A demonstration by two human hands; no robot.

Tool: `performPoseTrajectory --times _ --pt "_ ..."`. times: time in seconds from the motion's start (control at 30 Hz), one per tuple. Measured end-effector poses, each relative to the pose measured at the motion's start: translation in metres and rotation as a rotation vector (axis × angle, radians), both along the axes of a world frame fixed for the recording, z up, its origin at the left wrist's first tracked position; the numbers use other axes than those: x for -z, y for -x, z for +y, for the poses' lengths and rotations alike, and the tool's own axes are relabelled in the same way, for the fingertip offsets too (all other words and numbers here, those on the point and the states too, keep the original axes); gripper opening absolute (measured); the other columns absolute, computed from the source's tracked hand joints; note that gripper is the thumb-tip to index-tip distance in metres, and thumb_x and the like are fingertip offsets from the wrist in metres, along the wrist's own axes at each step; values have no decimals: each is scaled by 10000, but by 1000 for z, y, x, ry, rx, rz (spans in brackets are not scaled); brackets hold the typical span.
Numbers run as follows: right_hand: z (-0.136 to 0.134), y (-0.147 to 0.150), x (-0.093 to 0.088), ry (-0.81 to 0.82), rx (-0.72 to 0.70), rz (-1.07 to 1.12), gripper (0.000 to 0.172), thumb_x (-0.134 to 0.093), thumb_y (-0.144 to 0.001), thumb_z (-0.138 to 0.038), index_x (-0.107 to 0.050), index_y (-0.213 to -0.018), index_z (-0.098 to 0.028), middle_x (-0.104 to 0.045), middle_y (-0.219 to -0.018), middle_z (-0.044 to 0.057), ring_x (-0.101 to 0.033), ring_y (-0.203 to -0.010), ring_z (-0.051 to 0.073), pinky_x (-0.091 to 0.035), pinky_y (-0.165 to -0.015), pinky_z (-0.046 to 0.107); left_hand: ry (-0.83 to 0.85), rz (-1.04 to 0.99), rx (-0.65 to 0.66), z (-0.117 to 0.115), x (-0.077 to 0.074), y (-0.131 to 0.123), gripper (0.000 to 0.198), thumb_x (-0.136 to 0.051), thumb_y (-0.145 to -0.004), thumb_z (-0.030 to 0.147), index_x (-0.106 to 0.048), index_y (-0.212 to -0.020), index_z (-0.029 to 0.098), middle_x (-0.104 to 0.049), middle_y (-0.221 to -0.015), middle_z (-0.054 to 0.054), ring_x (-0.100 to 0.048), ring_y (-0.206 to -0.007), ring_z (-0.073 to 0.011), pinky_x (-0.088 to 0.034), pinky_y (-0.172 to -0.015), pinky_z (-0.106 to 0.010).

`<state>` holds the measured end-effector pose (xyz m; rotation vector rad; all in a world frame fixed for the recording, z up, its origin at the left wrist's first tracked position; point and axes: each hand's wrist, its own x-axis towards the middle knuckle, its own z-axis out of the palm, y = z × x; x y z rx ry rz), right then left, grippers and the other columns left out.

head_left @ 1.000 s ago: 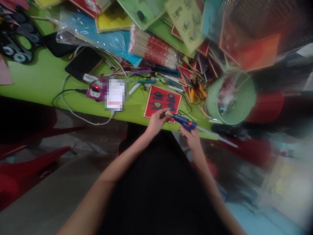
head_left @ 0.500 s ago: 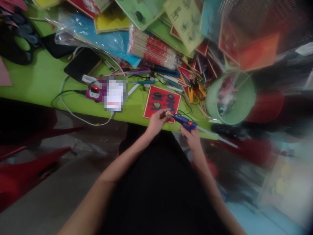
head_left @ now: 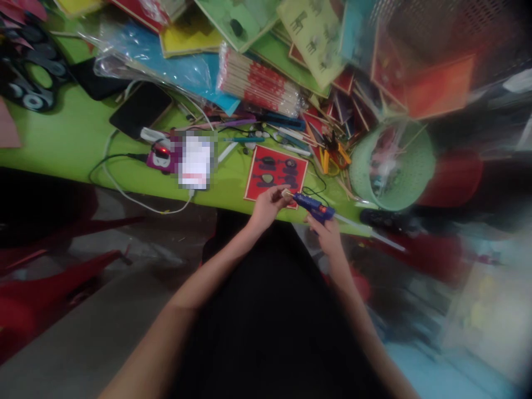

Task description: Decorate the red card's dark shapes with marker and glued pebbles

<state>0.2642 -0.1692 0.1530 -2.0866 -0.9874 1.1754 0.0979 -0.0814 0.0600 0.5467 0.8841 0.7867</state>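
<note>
My right hand (head_left: 326,230) is closed round the handle of a blue hot glue gun (head_left: 310,204), with a long pale glue stick (head_left: 386,239) poking out of its back. The gun's nozzle points left and meets, or nearly meets, a small pale piece (head_left: 285,193) that looks like a pebble. Pinching that piece are the fingers of my left hand (head_left: 268,208). Partly under this hand lies a red card (head_left: 276,172) with dark figures and a few stone-like pieces on it.
A mint-green basket (head_left: 419,166) with scraps stands at the right, near orange-handled pliers (head_left: 332,158). Bagged sticks (head_left: 260,80) and coloured cards (head_left: 316,39) pile up behind. On the left are a purple power socket (head_left: 160,160), cables and a black phone (head_left: 141,110).
Both hands, the glue gun and the small piece hold practically the same position. The dark round objects at the far left have shifted slightly and now show lighter rings.
</note>
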Motion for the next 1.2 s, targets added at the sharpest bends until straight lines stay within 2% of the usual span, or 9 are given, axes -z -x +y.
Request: performPoseTrajectory --times 0.27,0.53,0.87,1.2 --pt "-2 -2 2 -19 -37 15 291 -746 -839 -513 -703 -739 -243 -595 -657 -6 -523 -651 181 -454 -650 339 -15 43 15 2 -1 3 434 -901 -752 294 -765 -1142 159 -790 -973 -43 -718 -848 -146 -594 -826 -288" --pt "0 -4 2 -22 6 15 355 -766 -829 -545 -653 -683 -242 -574 -624 -10 -504 -628 183 -429 -618 334 3 -8 15 1 1 2 472 -912 -761 340 -736 -1159 159 -765 -938 -30 -741 -841 -167 -619 -876 -353" --pt "1 -6 1 -24 -29 20 301 -752 -842 -536 -731 -790 -240 -638 -696 4 -555 -679 191 -478 -665 347 7 0 7 4 0 1 436 -913 -736 299 -757 -1118 158 -785 -956 -39 -731 -845 -156 -602 -839 -309" --pt "2 -6 1 -16 -24 10 284 -759 -838 -517 -738 -766 -243 -614 -652 -5 -536 -646 189 -461 -634 335 30 -21 6 4 -2 0 485 -948 -692 333 -762 -1102 152 -790 -934 -41 -726 -829 -150 -595 -808 -291"
